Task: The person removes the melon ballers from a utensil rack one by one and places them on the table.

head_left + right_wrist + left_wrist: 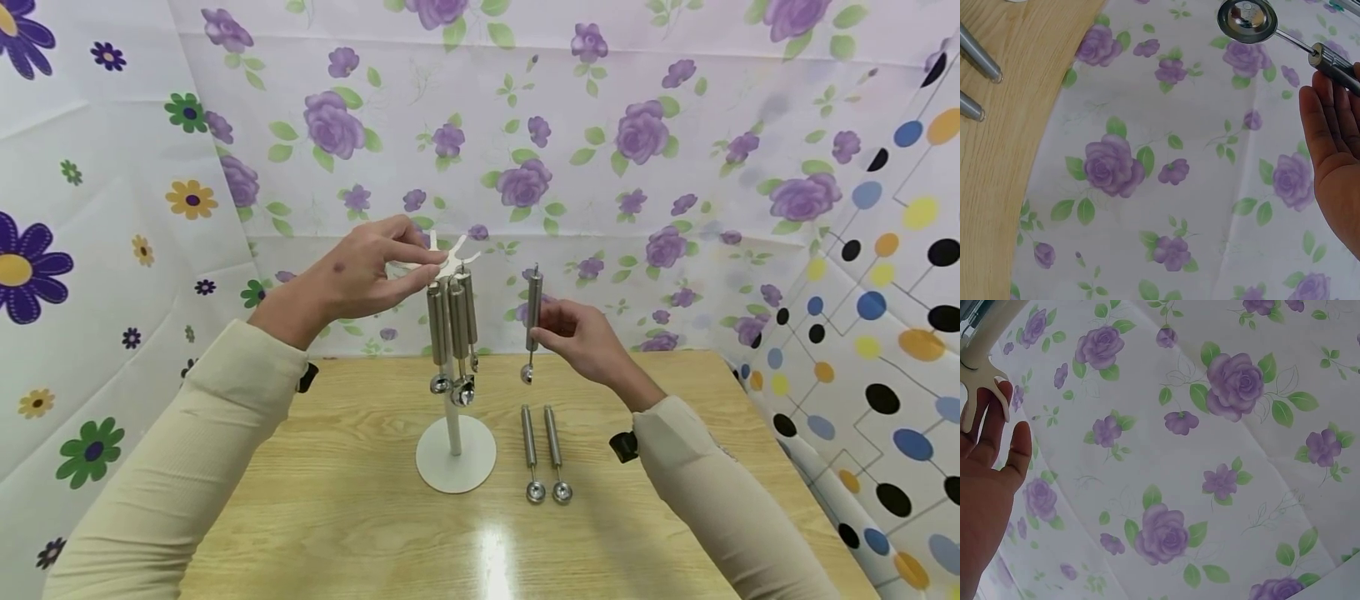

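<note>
A white stand with a round base and a forked top stands on the table. My left hand holds one of the prongs at its top; in the left wrist view the fingertips reach between the prongs. Metal melon ballers hang from the stand, bowls down. To the right of them, my right hand pinches another melon baller by its handle, upright and above the table. Its round bowl shows in the right wrist view. Two more melon ballers lie side by side right of the base.
The wooden table ends at a flower-patterned cloth behind. Patterned cloths also stand at the left and right. Black straps show at the wrists.
</note>
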A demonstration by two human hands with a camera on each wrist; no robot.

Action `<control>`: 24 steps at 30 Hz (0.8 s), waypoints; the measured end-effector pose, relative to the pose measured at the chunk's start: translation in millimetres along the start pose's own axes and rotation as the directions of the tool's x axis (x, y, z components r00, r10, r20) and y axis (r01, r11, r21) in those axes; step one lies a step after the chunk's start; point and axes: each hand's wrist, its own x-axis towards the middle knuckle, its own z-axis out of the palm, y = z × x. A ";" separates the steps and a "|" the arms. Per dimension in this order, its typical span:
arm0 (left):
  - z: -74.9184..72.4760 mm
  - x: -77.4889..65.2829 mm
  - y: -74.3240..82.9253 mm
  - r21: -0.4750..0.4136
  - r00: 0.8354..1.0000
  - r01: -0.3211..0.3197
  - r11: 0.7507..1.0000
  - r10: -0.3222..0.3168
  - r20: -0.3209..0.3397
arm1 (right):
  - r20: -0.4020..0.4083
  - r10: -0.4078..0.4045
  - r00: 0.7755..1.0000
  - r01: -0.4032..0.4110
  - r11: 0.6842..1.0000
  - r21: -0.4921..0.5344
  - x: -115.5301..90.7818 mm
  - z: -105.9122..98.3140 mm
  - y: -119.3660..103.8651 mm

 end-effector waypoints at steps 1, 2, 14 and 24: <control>0.1 -0.3 -0.1 -0.001 1.000 0.001 1.000 -0.001 -0.001 | -0.005 0.001 1.000 -0.001 1.000 -0.002 -0.8 -0.6 1.4; 0.0 -0.4 0.6 -0.001 1.000 0.001 1.000 -0.001 -0.001 | -0.010 0.000 1.000 0.000 1.000 -0.007 -1.6 -1.2 2.8; 5.2 -0.1 -3.5 -0.002 0.996 -0.078 0.997 0.078 -0.052 | -0.031 0.027 0.999 -0.027 0.999 -0.020 -9.5 -8.2 17.5; 10.4 -1.0 -6.8 0.040 0.986 -0.118 0.992 0.121 -0.110 | -0.038 0.063 0.997 -0.065 0.997 -0.029 -16.1 -14.0 28.1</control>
